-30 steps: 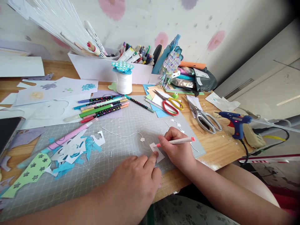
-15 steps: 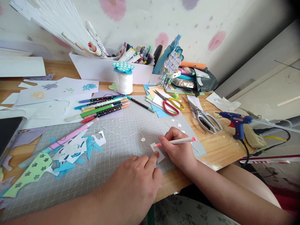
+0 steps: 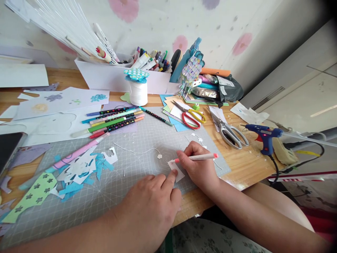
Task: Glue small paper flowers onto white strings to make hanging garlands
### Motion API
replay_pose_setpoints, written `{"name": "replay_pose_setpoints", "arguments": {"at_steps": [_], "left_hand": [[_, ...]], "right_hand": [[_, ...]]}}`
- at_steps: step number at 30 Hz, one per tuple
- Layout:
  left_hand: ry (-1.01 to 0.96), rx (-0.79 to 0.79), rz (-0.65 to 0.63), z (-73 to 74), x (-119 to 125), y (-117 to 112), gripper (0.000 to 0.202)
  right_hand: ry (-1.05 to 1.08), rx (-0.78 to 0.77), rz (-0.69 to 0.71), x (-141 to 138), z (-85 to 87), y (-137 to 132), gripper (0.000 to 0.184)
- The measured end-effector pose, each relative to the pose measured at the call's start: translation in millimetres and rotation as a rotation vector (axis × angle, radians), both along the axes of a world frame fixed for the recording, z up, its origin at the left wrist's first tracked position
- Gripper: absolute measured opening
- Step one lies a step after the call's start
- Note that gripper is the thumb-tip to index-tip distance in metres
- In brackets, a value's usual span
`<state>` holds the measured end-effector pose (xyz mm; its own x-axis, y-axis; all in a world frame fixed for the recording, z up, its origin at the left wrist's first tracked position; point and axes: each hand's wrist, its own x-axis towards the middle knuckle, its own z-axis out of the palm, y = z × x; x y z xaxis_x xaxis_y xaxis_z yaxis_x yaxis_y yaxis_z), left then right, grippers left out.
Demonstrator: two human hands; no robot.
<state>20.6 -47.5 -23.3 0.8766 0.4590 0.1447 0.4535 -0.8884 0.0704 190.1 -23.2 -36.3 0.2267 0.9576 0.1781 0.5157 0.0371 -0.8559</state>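
Note:
My right hand [image 3: 200, 168] is closed in a writing grip around a white marker [image 3: 202, 157] with a coral end. The marker's tip is at the upper end of a small white paper strip [image 3: 179, 175] on the grey cutting mat [image 3: 105, 200]. My left hand [image 3: 155, 200] lies palm down beside it, index finger stretched out and its tip pressing on the strip; the other fingers are loosely bent. Just up and left of the strip is a white string [image 3: 135, 152] ending in a small white paper flower [image 3: 159, 156]. Another flowered string [image 3: 201, 140] is partly hidden behind my right hand.
Left on the mat are paper scraps [image 3: 79, 168] and several markers [image 3: 113, 121]. Red-and-yellow scissors [image 3: 191, 117], grey-handled scissors [image 3: 230, 133] and a blue glue gun [image 3: 267, 135] with a lit red light lie to the right. A thread spool [image 3: 138, 93] stands behind.
The marker tip has shifted slightly left towards the strip's upper corner. Both hands keep nearly the same pose, and the whole view has moved a little.

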Motion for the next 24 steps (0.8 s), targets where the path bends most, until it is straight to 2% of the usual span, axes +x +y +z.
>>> {"name": "replay_pose_setpoints", "arguments": {"at_steps": [24], "left_hand": [[0.009,-0.018,-0.013,-1.0,-0.8,-0.7,0.005]], "right_hand": [[0.011,-0.027,0.019,1.0,-0.2,0.1,0.028]]}}
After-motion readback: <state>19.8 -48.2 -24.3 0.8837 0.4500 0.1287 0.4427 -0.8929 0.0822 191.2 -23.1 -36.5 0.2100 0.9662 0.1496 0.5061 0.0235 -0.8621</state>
